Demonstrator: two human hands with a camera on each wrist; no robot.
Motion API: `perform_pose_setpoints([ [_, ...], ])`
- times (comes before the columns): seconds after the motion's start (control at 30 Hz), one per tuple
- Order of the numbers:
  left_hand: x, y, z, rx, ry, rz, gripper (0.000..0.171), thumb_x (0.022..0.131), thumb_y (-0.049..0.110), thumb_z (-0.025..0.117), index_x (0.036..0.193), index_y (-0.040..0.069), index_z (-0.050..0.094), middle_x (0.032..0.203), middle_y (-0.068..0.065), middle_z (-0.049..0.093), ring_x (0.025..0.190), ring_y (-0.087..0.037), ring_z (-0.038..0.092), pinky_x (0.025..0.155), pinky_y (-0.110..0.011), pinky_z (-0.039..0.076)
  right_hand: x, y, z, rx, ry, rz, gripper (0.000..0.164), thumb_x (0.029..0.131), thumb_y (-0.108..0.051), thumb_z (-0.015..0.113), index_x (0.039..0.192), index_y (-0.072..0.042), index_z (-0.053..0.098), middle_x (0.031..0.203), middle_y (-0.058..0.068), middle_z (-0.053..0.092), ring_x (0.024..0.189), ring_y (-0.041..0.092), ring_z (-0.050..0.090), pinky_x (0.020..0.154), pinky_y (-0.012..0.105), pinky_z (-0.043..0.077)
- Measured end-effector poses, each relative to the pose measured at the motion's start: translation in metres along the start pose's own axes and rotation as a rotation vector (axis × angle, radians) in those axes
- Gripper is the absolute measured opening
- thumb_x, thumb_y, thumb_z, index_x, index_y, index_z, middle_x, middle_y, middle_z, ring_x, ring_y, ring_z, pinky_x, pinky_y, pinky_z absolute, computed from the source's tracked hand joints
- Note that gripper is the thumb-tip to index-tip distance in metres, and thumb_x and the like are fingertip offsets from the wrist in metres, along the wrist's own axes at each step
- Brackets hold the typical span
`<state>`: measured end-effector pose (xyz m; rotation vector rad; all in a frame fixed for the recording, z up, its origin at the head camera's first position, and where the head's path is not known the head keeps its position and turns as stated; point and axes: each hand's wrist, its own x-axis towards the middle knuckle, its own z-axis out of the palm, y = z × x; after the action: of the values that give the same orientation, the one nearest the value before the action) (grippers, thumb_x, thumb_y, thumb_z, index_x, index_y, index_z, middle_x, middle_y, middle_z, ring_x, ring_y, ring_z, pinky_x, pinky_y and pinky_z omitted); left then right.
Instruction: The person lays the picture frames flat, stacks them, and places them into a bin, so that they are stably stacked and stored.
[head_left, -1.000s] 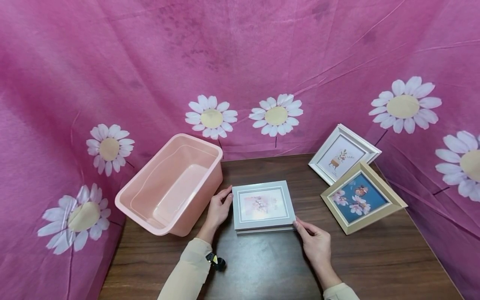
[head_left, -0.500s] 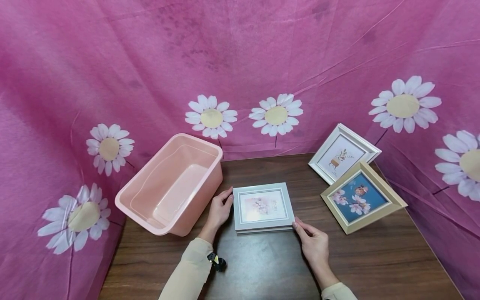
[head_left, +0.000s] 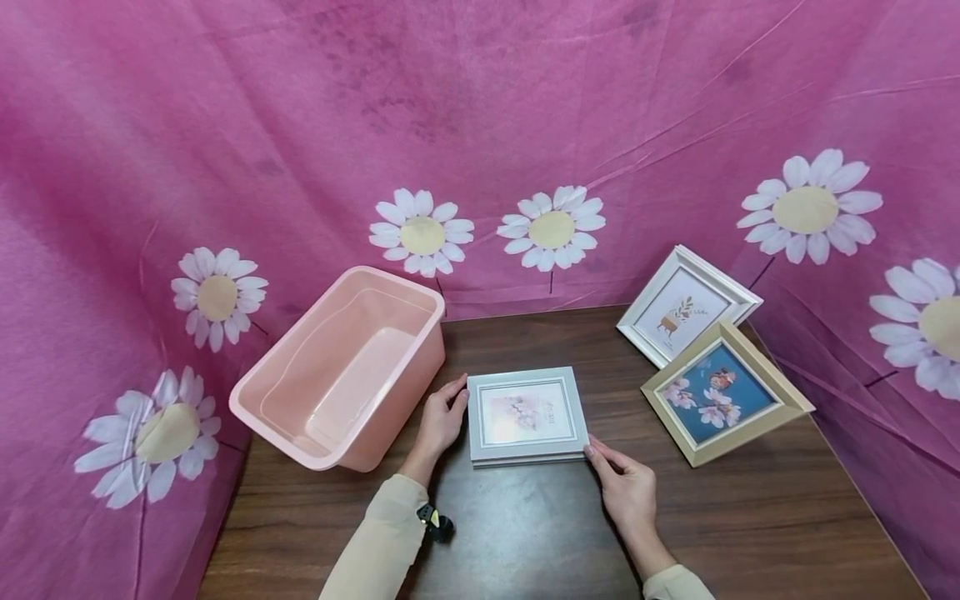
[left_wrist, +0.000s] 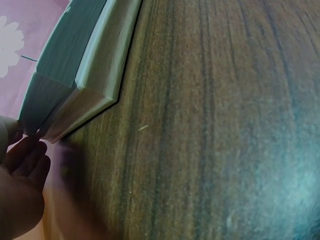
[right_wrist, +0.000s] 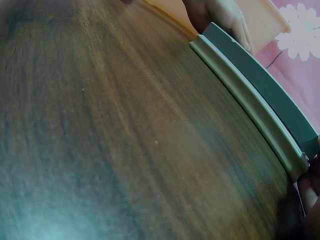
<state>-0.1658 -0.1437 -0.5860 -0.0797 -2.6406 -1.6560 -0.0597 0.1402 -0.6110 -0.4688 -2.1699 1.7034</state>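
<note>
Grey frame: a pale grey picture frame point(head_left: 525, 412) with pink blossoms in it lies face up, stacked over a lower frame point(left_wrist: 107, 55), around the middle of the brown table point(head_left: 517, 533); it is the centre of the clock here, with twelve toward the cloth.
Lower frame: paler at its side, it shows as a thin band under the grey one, their edges slightly out of line.
Left hand: the left hand point(head_left: 441, 421), at nine o'clock, pinches the side of the grey frame between thumb and fingers.
Right hand: the right hand point(head_left: 628, 487), at four o'clock, pinches the near corner of the grey frame, thumb and fingertips together on it.
Pink bin: the pink bin point(head_left: 405, 404) stands between nine and ten, just beyond the left hand.
White frame: the white frame point(head_left: 678, 308), holding a plant picture, sits at two o'clock.
Beige frame: the beige frame point(head_left: 716, 396), with flowers on blue, sits at three and overlaps the white one.
Cloth: a magenta cloth point(head_left: 480, 100) with large daisies hangs from nine through twelve to three.
Sleeves: cream sleeves point(head_left: 378, 542) come in from seven and five.
</note>
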Motion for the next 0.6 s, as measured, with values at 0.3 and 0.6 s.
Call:
perform_pose_setpoints([
  [0.3,0.0010,-0.0006,0.0018,0.003,-0.003,-0.017,0.037,0.108,0.006,0.061,0.144,-0.004,0.065,0.146,-0.025,0.067,0.141,-0.041,0.061,0.123,-0.056,0.045,-0.0007,-0.0014,-0.0007,-0.008,-0.004,0.018,0.009,0.095,0.001,0.080,0.102,0.005,0.084,0.113,0.022,0.079,0.098,-0.018,0.069,0.086,0.001,0.051],
  [0.6,0.0013,0.0001,0.0042,-0.018,0.009,-0.041,0.037,0.109,0.006,0.060,0.144,-0.003,0.066,0.147,-0.026,0.066,0.142,-0.042,0.060,0.123,-0.057,0.044,-0.0003,-0.0014,0.0008,-0.006,0.010,0.026,0.006,0.094,0.003,0.080,0.098,0.006,0.084,0.113,0.022,0.078,0.101,-0.011,0.073,0.084,0.003,0.053],
])
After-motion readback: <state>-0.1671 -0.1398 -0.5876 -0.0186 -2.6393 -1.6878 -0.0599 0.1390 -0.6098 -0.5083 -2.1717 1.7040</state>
